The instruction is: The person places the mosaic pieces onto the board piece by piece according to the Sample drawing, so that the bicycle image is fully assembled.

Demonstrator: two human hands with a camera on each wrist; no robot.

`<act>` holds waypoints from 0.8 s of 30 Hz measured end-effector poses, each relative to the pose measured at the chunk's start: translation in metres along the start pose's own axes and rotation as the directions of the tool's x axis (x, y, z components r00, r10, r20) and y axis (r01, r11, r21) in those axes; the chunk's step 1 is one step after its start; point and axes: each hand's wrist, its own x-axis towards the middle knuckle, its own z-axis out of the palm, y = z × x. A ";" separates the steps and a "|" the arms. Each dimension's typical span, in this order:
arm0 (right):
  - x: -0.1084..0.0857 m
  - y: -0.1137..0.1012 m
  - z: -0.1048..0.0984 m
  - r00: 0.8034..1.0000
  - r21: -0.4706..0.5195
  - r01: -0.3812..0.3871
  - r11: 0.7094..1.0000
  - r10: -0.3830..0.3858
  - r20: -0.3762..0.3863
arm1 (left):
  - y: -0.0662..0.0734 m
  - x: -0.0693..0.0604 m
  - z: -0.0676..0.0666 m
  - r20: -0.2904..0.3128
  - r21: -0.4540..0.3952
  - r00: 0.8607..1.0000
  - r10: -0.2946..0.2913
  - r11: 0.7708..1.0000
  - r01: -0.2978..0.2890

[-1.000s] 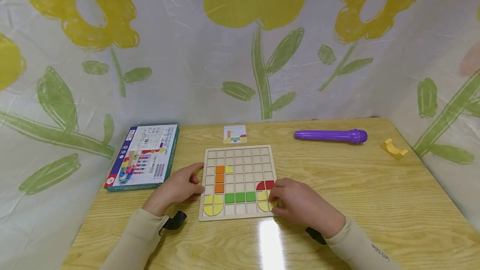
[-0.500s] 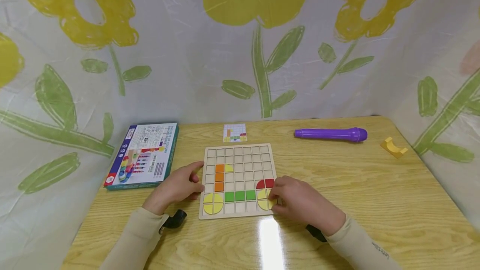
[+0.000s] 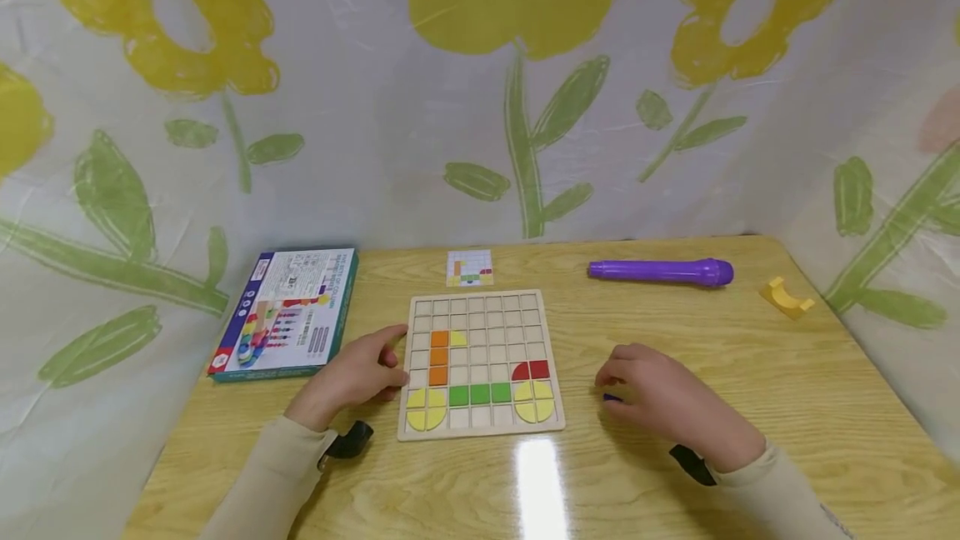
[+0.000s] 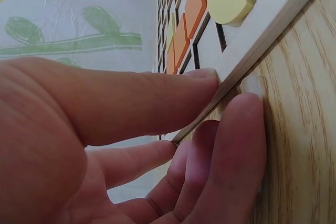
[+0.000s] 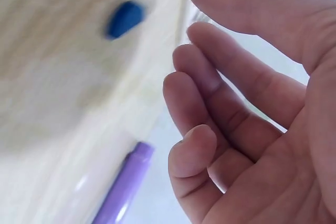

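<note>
A wooden grid board (image 3: 480,433) lies on the table with yellow, green, orange and red tiles in its cells. At its left edge rests my left hand (image 3: 360,373), thumb and index fingertip touching the frame. In the left wrist view the left thumb (image 4: 157,98) lies along that edge, the other fingers bent below. To the right of the board, my right hand (image 3: 660,394) hovers low over the table, fingers loosely bent and holding nothing. A small blue piece (image 5: 125,19) lies on the table near its fingertips, mostly hidden by the hand in the head view.
A printed pattern card (image 3: 470,268) lies behind the board. To the left is a flat toy box (image 3: 288,311). A purple toy microphone (image 3: 660,272) and a yellow curved block (image 3: 787,298) lie at the back right. A flowered cloth hangs behind.
My right hand has left the lower right corner of the board and moved right, uncovering the yellow circle and red tiles there. My left hand stays at the board's edge.
</note>
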 end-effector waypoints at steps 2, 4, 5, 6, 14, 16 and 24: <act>-0.005 0.005 0.001 1.000 0.008 -0.014 1.000 0.014 0.016 | -0.001 -0.001 0.000 0.000 0.004 1.000 -0.001 1.000 0.001; -0.009 0.010 0.003 0.999 0.017 -0.026 1.000 0.026 0.028 | -0.002 -0.002 0.000 0.001 0.004 1.000 -0.003 1.000 0.003; -0.011 0.012 0.003 0.999 0.022 -0.031 0.999 0.030 0.031 | -0.003 -0.003 0.000 0.001 0.003 1.000 -0.004 1.000 0.004; -0.013 0.014 0.004 0.999 0.026 -0.041 0.999 0.041 0.032 | -0.002 -0.003 0.000 0.001 0.002 1.000 -0.005 1.000 0.005; -0.015 0.020 0.009 0.995 0.060 -0.091 0.994 0.088 0.045 | -0.001 -0.003 -0.001 -0.004 0.003 1.000 -0.012 1.000 0.012; -0.014 0.019 0.010 0.993 0.062 -0.106 0.992 0.103 0.052 | 0.000 -0.003 0.000 0.000 0.009 1.000 -0.010 1.000 0.010; -0.012 0.018 0.012 0.993 0.053 -0.112 0.992 0.111 0.035 | 0.001 -0.001 0.000 -0.005 0.023 1.000 0.001 1.000 -0.001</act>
